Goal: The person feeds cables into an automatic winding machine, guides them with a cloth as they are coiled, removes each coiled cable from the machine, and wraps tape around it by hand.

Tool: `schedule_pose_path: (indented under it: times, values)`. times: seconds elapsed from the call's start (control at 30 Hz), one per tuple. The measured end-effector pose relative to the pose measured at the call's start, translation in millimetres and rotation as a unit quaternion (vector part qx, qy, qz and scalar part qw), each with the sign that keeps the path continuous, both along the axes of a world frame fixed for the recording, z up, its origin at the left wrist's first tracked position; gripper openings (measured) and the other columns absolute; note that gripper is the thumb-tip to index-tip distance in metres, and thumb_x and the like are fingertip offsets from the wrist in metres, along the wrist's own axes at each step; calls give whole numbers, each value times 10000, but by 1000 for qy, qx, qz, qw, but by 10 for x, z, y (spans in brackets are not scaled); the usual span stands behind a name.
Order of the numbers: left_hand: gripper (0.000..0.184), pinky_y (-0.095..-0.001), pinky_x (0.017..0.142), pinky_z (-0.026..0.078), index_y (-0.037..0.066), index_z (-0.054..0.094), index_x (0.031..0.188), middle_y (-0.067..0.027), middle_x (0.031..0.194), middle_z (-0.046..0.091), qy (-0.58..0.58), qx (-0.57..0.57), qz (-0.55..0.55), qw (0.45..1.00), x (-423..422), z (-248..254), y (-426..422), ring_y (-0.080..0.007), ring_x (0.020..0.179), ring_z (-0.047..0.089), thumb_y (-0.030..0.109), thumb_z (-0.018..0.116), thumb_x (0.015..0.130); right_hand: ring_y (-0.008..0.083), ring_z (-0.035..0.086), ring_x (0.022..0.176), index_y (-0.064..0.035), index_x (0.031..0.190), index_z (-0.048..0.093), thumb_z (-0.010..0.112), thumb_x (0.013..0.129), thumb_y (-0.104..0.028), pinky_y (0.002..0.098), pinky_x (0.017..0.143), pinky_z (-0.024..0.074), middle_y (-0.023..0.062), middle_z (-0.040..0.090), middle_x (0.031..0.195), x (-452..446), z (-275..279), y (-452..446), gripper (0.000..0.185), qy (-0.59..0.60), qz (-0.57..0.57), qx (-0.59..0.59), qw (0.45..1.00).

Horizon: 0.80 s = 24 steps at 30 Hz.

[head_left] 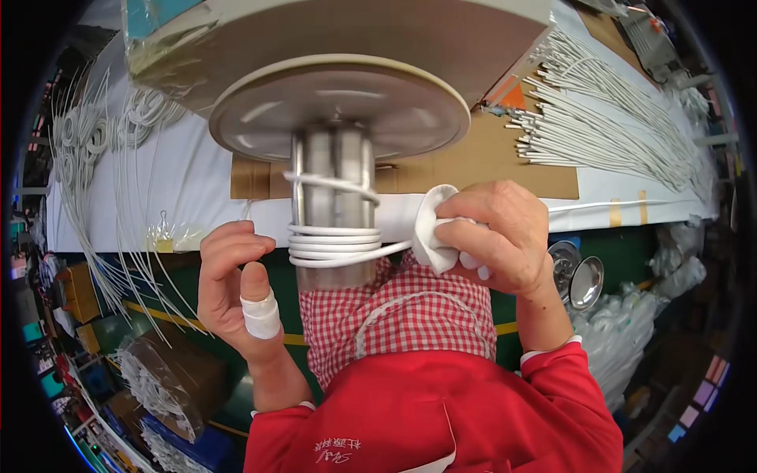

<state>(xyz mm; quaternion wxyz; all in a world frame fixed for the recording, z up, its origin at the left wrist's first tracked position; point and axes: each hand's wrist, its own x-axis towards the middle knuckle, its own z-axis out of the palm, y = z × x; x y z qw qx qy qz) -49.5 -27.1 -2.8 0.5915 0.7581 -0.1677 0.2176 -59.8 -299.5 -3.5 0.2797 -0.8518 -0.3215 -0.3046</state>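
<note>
A white cable (pixel 334 243) is wound in several turns round a shiny metal spindle (pixel 335 209), which sticks out toward me from a round metal disc (pixel 343 98). One looser turn crosses the spindle nearer the disc. My right hand (pixel 501 236) is closed on a white cloth (pixel 434 230) wrapped round the cable, just right of the spindle. To the left of the turns, my left hand (pixel 236 288) is raised with fingers partly curled and apart, holding nothing and not touching the spindle. White tape (pixel 261 315) covers its thumb.
The disc is mounted on a large beige machine housing (pixel 339 35). Bundles of cut white cables (pixel 615 126) lie at the right of the table, and coiled cables (pixel 87 130) hang over its left edge. Cardboard (pixel 465 162) lies under the machine. Plastic bags (pixel 619 339) are on the lower right.
</note>
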Motion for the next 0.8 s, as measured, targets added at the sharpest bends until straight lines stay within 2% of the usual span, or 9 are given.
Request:
schedule_pose_path:
  times: [0.1,0.47,0.8]
  values:
    - [154,-410,933,422,-13,590,938,-121,889,626,12,2,-8,1000,-19,-11,26,-258,968,567,139,570,926,182,594,636,-98,892,646,757,566,-165,288,511,428,44,650,836,39,-2,6,351,-8,-13,5,1000]
    - [165,-392,927,419,-7,589,931,-119,891,623,35,-18,-16,999,-13,-96,24,-249,965,562,157,598,914,217,623,652,-84,910,653,823,553,-119,310,526,463,61,652,839,-43,-4,53,397,10,-52,59,997]
    - [170,-383,929,428,-13,588,963,-127,936,620,48,-50,-7,998,-28,-116,14,-233,940,576,148,609,911,219,615,654,-79,920,648,811,559,-90,314,526,461,65,649,837,-73,-29,179,396,33,-36,98,994]
